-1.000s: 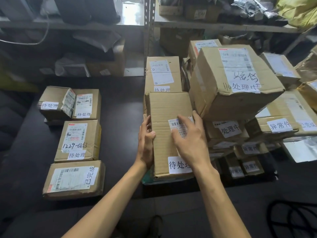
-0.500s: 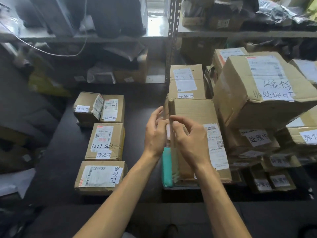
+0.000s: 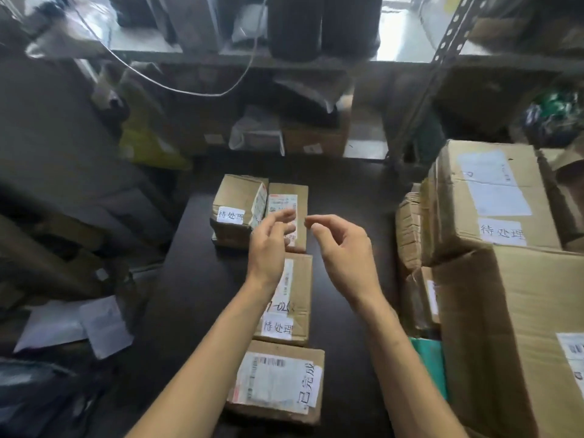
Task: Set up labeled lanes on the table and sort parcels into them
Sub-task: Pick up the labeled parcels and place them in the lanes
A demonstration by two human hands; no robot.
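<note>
Head view: left hand (image 3: 268,248), right hand (image 3: 344,257) hover empty, fingers (image 3: 319,220) loosely curled, near parcels (image 3: 278,380); stacked boxes (image 3: 493,200) right.

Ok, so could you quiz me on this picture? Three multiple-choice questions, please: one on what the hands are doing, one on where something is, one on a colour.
1. The left hand and right hand are:
A) gripping a box between them
B) raised above the table, holding no box
C) pressed flat on the table

2. The box marked 已完成 lies:
A) in the left hand
B) at the table's far end
C) on the table, nearest the person

3. The table is:
A) dark
B) white
C) bright red

Answers:
1 B, both hands hang in the air with loosely curled fingers.
2 C, it sits at the table's near end.
3 A, the bare surface looks almost black.
</note>
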